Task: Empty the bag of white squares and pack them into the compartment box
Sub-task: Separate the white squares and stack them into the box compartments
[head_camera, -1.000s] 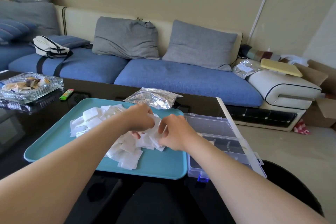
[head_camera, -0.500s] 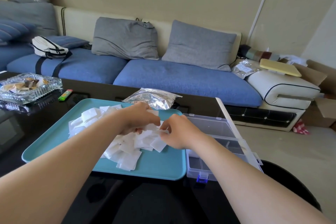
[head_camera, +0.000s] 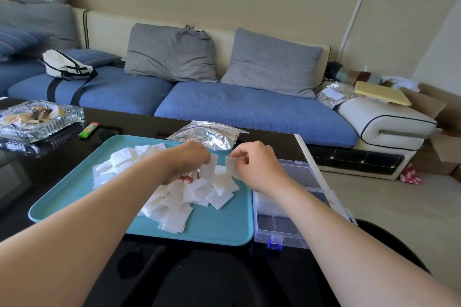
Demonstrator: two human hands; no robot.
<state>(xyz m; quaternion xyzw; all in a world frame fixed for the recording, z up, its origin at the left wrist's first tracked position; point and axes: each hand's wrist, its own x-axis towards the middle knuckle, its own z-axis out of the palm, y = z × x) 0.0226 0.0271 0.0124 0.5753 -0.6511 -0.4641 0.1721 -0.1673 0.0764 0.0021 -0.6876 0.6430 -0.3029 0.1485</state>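
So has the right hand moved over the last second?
Yes. The right hand has risen and gone away from the person, up the teal tray toward the foil bag, pinching a white square.

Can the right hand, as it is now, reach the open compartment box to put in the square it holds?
Probably yes. The right hand pinches a white square just beside the compartment box, whose lid stands open; nothing stands between them.
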